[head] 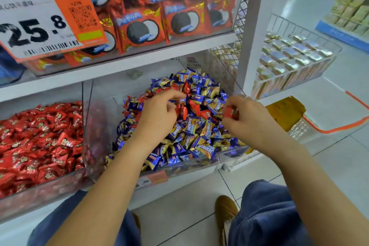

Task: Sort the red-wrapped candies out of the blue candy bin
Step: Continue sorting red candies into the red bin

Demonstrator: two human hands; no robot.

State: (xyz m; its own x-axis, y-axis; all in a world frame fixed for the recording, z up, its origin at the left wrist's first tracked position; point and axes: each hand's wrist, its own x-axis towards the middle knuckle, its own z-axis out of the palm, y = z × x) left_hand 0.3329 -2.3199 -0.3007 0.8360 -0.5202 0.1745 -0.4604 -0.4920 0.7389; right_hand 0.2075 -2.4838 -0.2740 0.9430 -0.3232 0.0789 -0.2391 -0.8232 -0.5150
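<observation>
At far left a clear bin of red-wrapped candies (38, 138) sits on the lower shelf under a 25.8 price tag (38, 24). Beside it, the blue candy bin (179, 168) holds a heap of blue-wrapped candies (191, 136) with stray red-wrapped candies (184, 109) near the top. The left hand (159, 114) reaches into that heap, fingers curled among the red ones; whether its grip holds any, I cannot tell. The right hand (249, 120) pinches a red candy (229, 113) above the bin's right side.
</observation>
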